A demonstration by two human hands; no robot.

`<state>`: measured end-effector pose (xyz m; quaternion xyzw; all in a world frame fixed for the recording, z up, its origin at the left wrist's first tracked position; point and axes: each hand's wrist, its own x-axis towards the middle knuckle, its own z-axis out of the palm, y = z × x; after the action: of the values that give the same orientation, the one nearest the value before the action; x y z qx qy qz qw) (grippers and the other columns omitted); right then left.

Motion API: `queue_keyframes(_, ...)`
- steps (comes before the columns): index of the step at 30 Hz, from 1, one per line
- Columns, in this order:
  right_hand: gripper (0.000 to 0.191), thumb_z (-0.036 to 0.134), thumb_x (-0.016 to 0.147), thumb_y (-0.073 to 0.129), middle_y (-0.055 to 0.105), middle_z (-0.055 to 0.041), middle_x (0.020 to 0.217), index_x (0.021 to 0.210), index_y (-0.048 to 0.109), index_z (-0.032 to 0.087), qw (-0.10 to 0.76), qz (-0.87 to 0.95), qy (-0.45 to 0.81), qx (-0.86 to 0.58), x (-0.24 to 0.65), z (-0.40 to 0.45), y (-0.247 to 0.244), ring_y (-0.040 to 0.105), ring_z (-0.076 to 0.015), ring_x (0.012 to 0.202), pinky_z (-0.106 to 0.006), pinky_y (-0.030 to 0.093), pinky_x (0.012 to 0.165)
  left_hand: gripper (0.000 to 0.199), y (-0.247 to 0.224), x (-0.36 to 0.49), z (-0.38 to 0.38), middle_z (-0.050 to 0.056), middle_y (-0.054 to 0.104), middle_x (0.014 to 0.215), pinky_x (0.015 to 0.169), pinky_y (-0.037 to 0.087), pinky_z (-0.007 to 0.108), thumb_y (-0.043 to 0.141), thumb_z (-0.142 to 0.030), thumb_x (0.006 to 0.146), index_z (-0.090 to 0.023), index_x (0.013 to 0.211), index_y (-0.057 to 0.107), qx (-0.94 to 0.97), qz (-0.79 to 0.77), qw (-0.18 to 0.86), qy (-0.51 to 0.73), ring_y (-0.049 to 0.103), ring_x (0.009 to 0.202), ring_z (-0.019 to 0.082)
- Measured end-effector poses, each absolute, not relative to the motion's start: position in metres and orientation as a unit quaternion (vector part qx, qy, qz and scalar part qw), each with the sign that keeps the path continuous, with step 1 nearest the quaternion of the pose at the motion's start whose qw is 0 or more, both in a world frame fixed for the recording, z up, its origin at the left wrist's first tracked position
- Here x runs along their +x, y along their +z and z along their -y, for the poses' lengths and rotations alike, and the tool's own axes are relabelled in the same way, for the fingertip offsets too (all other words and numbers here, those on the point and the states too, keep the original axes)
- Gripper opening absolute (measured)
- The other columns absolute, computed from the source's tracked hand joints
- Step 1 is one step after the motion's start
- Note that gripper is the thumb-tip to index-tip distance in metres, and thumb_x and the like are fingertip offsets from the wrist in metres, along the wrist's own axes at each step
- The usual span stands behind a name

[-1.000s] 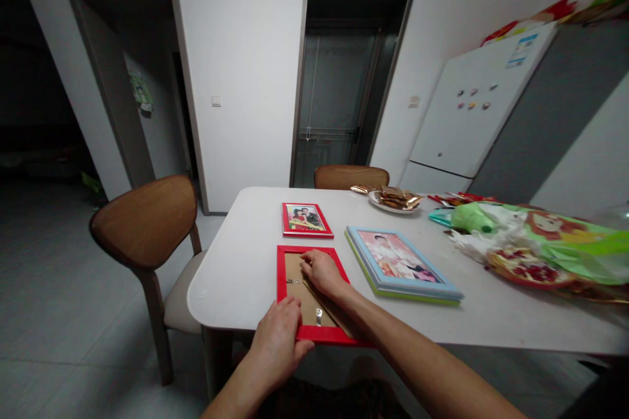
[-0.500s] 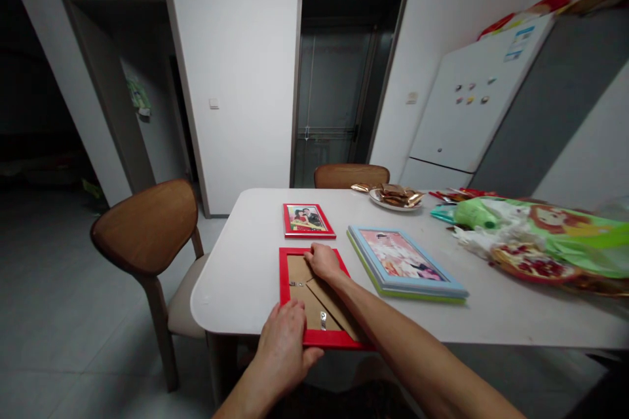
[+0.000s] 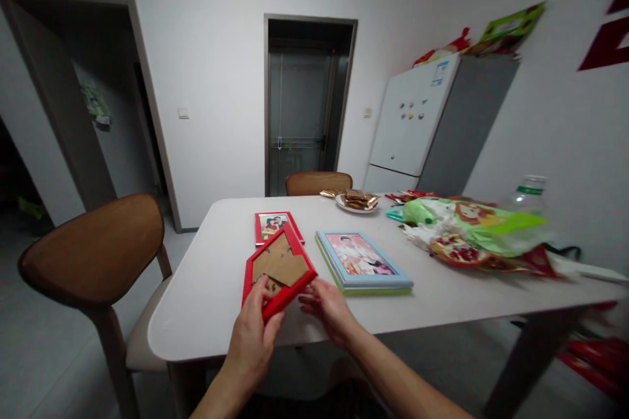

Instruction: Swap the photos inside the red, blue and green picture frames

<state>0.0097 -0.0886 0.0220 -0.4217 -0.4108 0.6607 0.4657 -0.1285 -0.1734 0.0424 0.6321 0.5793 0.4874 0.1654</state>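
My left hand (image 3: 256,327) grips the lower edge of a red picture frame (image 3: 280,304), which is tilted up off the table with its brown cardboard back facing me. At the frame's right corner is my right hand (image 3: 328,308), its fingers apart and slightly curled; whether they touch the corner is unclear. Behind the raised frame, a second red frame (image 3: 259,230) with a photo of two people lies face up, partly covered. To the right lies a stack of frames, a light blue one (image 3: 363,285) on top and a green one at the bottom.
The white table (image 3: 196,294) also bears a plate (image 3: 361,211) of wrapped snacks, a cut pomegranate (image 3: 457,253), a green plastic bag (image 3: 511,236) and a clear bottle (image 3: 528,200). Brown chairs stand at the left (image 3: 93,249) and the far side (image 3: 319,183).
The red frame has been lifted and turned from lying on the table. My right hand has moved off its back to the right corner. The view has swung to the right.
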Motion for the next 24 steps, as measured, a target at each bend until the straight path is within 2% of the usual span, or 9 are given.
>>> queue_keyframes(2, 0.032, 0.040, 0.070, 0.049, 0.061, -0.0039, 0.071, 0.092, 0.049, 0.016, 0.402, 0.355, 0.761, -0.365, -0.011, 0.111, 0.022, 0.059, -0.0132, 0.057, -0.026, 0.044, 0.053, 0.022, 0.054, -0.117, 0.172, 0.008, 0.057, 0.101, 0.085, 0.041, 0.036, 0.045, -0.029, 0.076, -0.019, 0.096, 0.045, 0.557, -0.545, 0.216, 0.589, 0.051, 0.101, 0.021)
queue_keyframes(4, 0.032, 0.038, 0.069, 0.051, 0.062, -0.0048, 0.075, 0.092, 0.050, 0.016, 0.436, 0.319, 0.787, -0.298, -0.028, 0.125, 0.027, 0.060, -0.0148, 0.063, -0.026, 0.046, 0.055, 0.023, 0.065, -0.103, 0.169, 0.007, 0.059, 0.094, 0.079, 0.044, 0.033, 0.046, -0.034, 0.076, -0.018, 0.092, 0.044, 0.499, -0.503, 0.264, 0.655, 0.055, 0.092, 0.020)
queue_keyframes(7, 0.031, 0.030, 0.065, 0.056, 0.064, -0.0036, 0.081, 0.093, 0.050, 0.018, 0.540, 0.317, 0.738, -0.252, -0.028, 0.125, 0.044, 0.061, -0.0159, 0.073, -0.026, 0.048, 0.061, 0.031, 0.082, -0.088, 0.161, 0.006, 0.058, 0.093, 0.079, 0.044, 0.033, 0.053, -0.034, 0.071, -0.017, 0.095, 0.043, 0.449, -0.456, 0.277, 0.717, 0.057, 0.088, 0.019)
queue_keyframes(11, 0.039, 0.026, 0.066, 0.055, 0.065, -0.0025, 0.075, 0.104, 0.049, 0.018, 0.553, 0.371, 0.660, -0.347, 0.027, 0.087, 0.071, 0.062, -0.0170, 0.065, -0.028, 0.049, 0.056, 0.041, 0.097, -0.081, 0.142, 0.006, 0.056, 0.105, 0.086, 0.041, 0.031, 0.058, -0.029, 0.069, -0.018, 0.104, 0.040, 0.419, -0.407, 0.277, 0.763, 0.053, 0.097, 0.018)
queue_keyframes(17, 0.038, 0.014, 0.063, 0.056, 0.066, -0.0029, 0.072, 0.101, 0.053, 0.015, 0.516, 0.488, 0.521, -0.473, 0.124, 0.018, 0.094, 0.061, -0.0160, 0.058, -0.029, 0.049, 0.055, 0.036, 0.062, -0.043, 0.095, 0.010, 0.057, 0.110, 0.082, 0.043, 0.028, 0.046, -0.021, 0.077, -0.012, 0.111, 0.037, 0.505, -0.449, 0.402, 0.618, 0.056, 0.095, 0.017)
queue_keyframes(21, 0.024, 0.014, 0.070, 0.052, 0.064, -0.0049, 0.081, 0.093, 0.057, 0.014, 0.498, 0.540, 0.412, -0.539, 0.152, 0.004, 0.081, 0.060, -0.0154, 0.068, -0.028, 0.049, 0.062, 0.033, 0.035, -0.007, 0.069, 0.009, 0.058, 0.109, 0.081, 0.042, 0.026, 0.045, -0.019, 0.078, -0.014, 0.110, 0.039, 0.548, -0.521, 0.375, 0.536, 0.056, 0.096, 0.016)
queue_keyframes(24, 0.023, 0.022, 0.077, 0.049, 0.058, -0.0065, 0.097, 0.098, 0.055, 0.015, 0.490, 0.551, 0.362, -0.570, 0.164, 0.003, 0.066, 0.056, -0.0151, 0.081, -0.029, 0.047, 0.069, 0.038, 0.027, 0.007, 0.060, 0.009, 0.059, 0.106, 0.080, 0.041, 0.027, 0.050, -0.023, 0.075, -0.015, 0.110, 0.041, 0.559, -0.560, 0.354, 0.499, 0.056, 0.095, 0.018)
